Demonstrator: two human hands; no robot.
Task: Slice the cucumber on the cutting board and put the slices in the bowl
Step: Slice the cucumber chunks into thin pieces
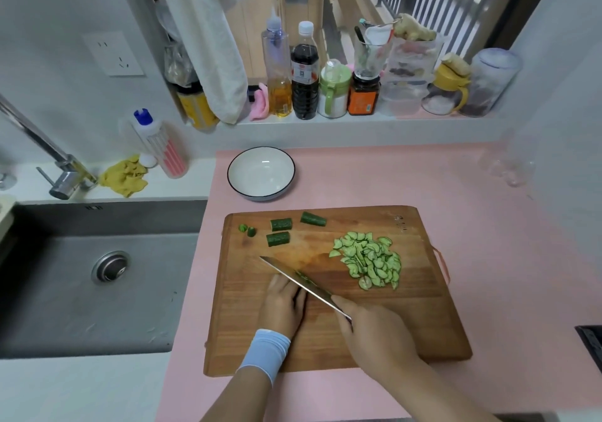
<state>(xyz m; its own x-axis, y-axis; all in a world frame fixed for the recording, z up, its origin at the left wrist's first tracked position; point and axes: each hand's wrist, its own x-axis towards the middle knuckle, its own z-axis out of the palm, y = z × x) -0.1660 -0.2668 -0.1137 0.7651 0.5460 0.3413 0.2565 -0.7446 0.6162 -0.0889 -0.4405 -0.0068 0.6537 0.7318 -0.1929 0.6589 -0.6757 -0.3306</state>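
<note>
Slicing at the near left of the cutting board (407,324)
The bowl (260,174), far left, holds nothing; three chunks (280,225) wait near it. The left hand (282,304) curls its fingers over a cucumber piece (304,276), the knife (290,271) against them, the right hand (374,333) clenched on its handle — keep fingertips tucked, cuts thin; slices (368,263) lie heaped right.

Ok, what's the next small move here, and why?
Probably draw the knife down for another slice: the right hand holds it against the left hand, which pins a cucumber piece. Three chunks wait; the bowl is empty.
</note>
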